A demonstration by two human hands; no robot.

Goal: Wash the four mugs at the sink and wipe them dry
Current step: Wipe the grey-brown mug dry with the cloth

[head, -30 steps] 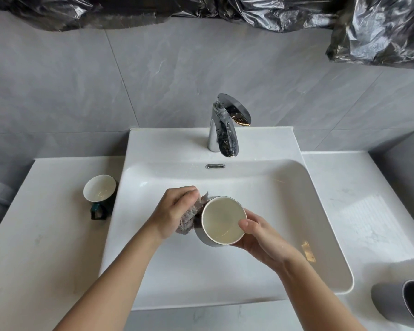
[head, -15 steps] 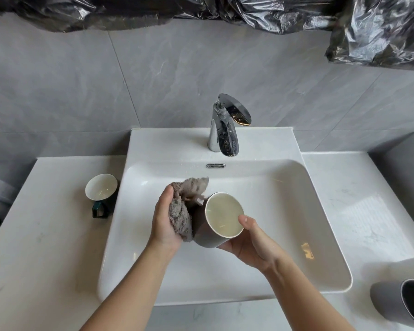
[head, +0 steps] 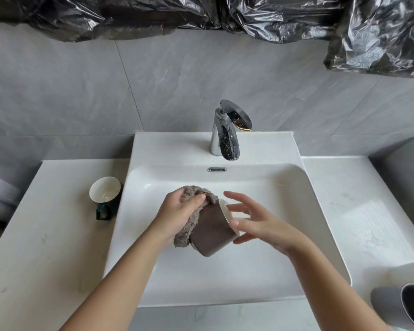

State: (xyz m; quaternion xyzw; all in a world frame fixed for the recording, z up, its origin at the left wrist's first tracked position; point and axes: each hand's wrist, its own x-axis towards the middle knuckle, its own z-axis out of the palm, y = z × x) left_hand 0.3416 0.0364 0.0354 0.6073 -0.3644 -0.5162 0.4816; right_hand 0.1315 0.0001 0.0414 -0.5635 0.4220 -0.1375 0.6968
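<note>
Over the white sink [head: 325, 211] a brown mug [head: 212, 231] with a cream inside lies tilted, its mouth turned to the right. My left hand [head: 177, 213] presses a grey fluffy cloth [head: 185, 231] around the mug's base and far side and carries it. My right hand [head: 261, 223] is at the rim with fingers spread, thumb tip touching the rim. A dark green mug [head: 104, 193] stands on the counter left of the sink. A grey mug [head: 390, 306] and a white mug [head: 397, 271] lie at the lower right edge, partly cut off.
The chrome faucet [head: 225, 136] stands at the back of the sink with no water running. White counter [head: 359, 211] extends on both sides. Black plastic sheeting [head: 380, 32] hangs along the top over the grey tiled wall.
The mug has turned so its mouth faces right instead of up. My right hand let go of its side and spread at the rim. The cloth now wraps the mug's base.
</note>
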